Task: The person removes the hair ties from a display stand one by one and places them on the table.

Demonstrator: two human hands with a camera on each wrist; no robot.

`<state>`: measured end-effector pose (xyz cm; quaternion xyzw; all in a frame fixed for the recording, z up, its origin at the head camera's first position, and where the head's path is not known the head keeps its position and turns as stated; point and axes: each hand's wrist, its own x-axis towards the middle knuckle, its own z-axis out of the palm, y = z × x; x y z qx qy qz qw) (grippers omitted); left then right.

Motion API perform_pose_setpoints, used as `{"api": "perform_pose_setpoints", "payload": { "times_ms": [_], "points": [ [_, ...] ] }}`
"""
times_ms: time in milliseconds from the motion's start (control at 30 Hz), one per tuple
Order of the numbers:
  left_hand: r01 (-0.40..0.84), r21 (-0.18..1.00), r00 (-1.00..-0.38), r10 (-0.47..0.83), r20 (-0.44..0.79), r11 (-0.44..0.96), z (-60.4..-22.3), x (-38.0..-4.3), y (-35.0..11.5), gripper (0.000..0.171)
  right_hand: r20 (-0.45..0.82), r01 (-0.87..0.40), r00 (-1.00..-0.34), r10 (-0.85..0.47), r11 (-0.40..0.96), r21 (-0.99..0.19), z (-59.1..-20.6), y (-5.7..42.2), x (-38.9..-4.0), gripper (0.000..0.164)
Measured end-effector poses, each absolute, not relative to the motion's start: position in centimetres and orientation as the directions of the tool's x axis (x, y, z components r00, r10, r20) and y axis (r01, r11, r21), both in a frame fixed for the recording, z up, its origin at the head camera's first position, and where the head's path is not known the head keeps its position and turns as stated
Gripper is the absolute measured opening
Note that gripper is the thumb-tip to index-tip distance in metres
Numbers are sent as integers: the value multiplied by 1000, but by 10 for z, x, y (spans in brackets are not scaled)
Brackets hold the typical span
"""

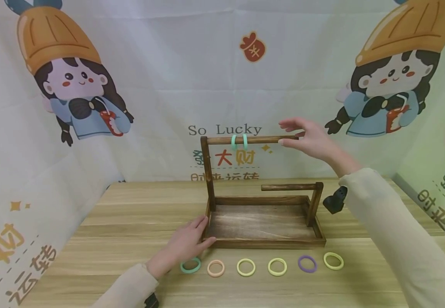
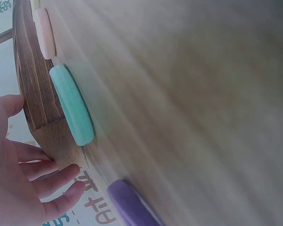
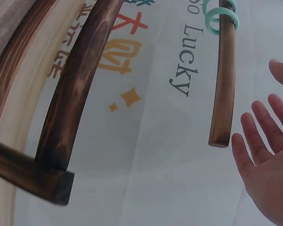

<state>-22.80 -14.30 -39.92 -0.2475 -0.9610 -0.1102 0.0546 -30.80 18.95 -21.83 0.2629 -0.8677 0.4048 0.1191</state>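
A dark wooden rack has a shallow tray base [image 1: 261, 243], a tall upper bar [image 1: 270, 140] and a lower bar [image 1: 284, 187]. Two mint-green rings [image 1: 245, 141] hang on the upper bar. My right hand [image 1: 315, 139] is at that bar's free right end, its fingers apart and holding no ring; the right wrist view shows the palm [image 3: 273, 174] beside the bar end. My left hand [image 1: 182, 244] rests against the tray's front left corner, thumb at the front wall and loosely bent fingers at the end wall [image 2: 61, 141].
Along the tray's front lie a green ring [image 1: 190, 272], an orange ring [image 1: 216, 276], yellow rings [image 1: 246, 275] and a purple ring [image 1: 309, 271]. Another purple ring [image 2: 129, 202] shows in the left wrist view. A printed cloth [image 1: 168, 85] hangs behind the wooden table [image 1: 141, 205].
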Motion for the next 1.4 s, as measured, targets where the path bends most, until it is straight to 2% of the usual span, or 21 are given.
{"api": "perform_pose_setpoints", "payload": {
  "times_ms": [667,1400],
  "points": [
    [490,175,-869,463,173,854,-402,-228,-144,65,392,-575,-817,-422,562,-595,-218,149,-329,51],
    [494,179,-867,466,177,851,-402,-229,-144,65,359,-592,-805,-473,592,-547,-225,119,-331,55]
  ]
}}
